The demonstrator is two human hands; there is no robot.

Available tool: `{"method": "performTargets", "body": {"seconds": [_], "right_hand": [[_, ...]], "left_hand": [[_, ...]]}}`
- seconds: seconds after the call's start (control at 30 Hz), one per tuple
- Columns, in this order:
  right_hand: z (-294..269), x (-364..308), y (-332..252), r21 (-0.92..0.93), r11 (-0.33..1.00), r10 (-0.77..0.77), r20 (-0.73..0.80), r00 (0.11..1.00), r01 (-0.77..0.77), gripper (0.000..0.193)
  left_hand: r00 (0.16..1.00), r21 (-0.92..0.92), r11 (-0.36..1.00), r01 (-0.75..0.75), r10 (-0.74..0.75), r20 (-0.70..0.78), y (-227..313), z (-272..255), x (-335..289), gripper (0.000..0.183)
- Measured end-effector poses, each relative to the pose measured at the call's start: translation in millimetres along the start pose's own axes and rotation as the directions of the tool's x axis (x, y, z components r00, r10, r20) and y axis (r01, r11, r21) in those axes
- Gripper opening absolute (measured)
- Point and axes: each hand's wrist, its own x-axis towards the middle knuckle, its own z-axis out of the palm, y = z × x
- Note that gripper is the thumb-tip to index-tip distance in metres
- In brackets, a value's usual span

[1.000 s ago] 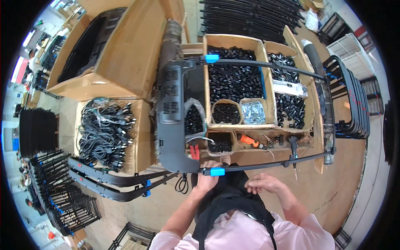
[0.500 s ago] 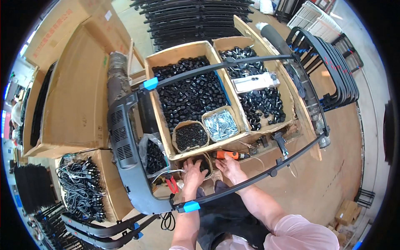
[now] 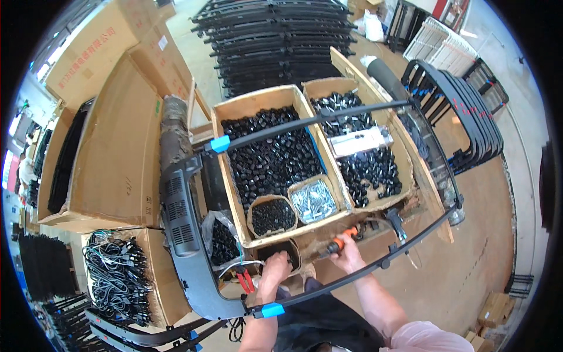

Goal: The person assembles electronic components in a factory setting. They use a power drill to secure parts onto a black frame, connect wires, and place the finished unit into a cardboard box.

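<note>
My right hand [image 3: 348,256] grips an orange-and-black power screwdriver [image 3: 340,242], its bit end pointing left. Inside a small dark-lined box [image 3: 298,253] at the near edge of the bins is my left hand [image 3: 277,270]; its fingers are curled together, and what they pinch, if anything, is hidden. Over both forearms passes the near bar of a large black frame [image 3: 328,286], with blue tape and a grey vented panel [image 3: 183,220] at its left end. Red-handled pliers [image 3: 245,281] hang by the left hand.
Wooden bins hold black knob-like parts [image 3: 272,149], silver screws [image 3: 314,200] and small black pieces [image 3: 272,217]. A white box [image 3: 360,141] lies on the right bin. Black cables [image 3: 117,276] fill a carton at left. Stacked frames [image 3: 275,47] stand behind. A black-handled tool [image 3: 396,224] sits at right.
My right hand has closed around the screwdriver and lifted it, its bit end now turned left. My left hand stays in the small box, its fingers drawn closer together. The whole view has shifted.
</note>
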Motion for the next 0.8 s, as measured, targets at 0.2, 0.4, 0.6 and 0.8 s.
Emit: {"method": "performTargets", "body": {"seconds": [0.2, 0.4, 0.6, 0.8], "right_hand": [[-19.5, -67.8, 15.1, 0.026, 0.999, -0.038, 0.011, 0.999, 0.038, 0.029], [-40.9, -132.3, 29.8, 0.036, 0.997, -0.063, -0.03, 0.998, 0.064, 0.029], [-77.9, -172.3, 22.8, -0.035, 0.999, 0.029, 0.0, 1.0, -0.029, 0.03], [-56.3, -233.4, 22.0, -0.263, 0.939, -0.215, 0.05, 0.975, 0.221, 0.05]], "left_hand": [[0.989, -0.332, 0.942, 0.054, -0.096, -0.111, -24.3, 12.0, 13.0, 0.04], [0.956, -0.897, 0.336, 0.288, -0.155, 0.249, -11.1, -10.3, 10.0, 0.022], [0.978, -0.912, 0.354, 0.208, -0.078, 0.192, -13.1, -13.9, 7.2, 0.029], [0.987, -0.985, 0.088, 0.15, 0.05, 0.155, -13.0, -19.0, 2.0, 0.027]]}}
